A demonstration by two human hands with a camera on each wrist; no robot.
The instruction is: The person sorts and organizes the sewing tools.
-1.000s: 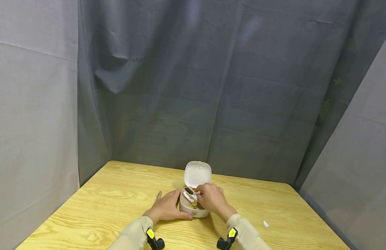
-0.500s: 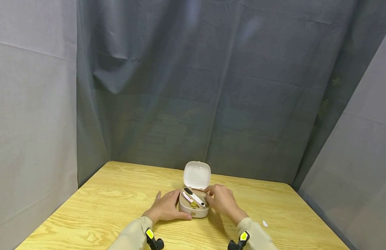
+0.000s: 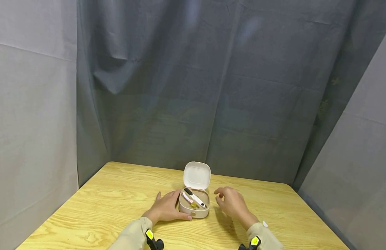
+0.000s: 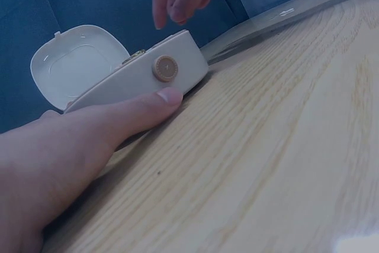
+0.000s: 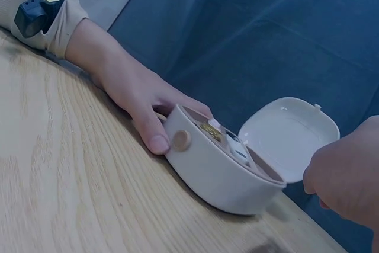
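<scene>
While left hand [image 3: 166, 209] lies flat on yellow wood-grain table [image 3: 96, 208], thumb pressed to front wall of small cream rounded plastic box [image 3: 194, 209], fingers straight along its left side. Right hand [image 3: 231, 203] hovers just right of box, fingers loosely curled, holding nothing. Box near table middle, hinged white lid [image 3: 197, 175] upright behind (round tan button [image 4: 165, 67] on front). Inside: white-and-black slim tool [image 3: 194, 197], pink strip [image 3: 187, 198]. Likely light, stiff, smooth, apt to slide; grip by side walls. Grey cloth backdrop [image 3: 211, 86] behind.
</scene>
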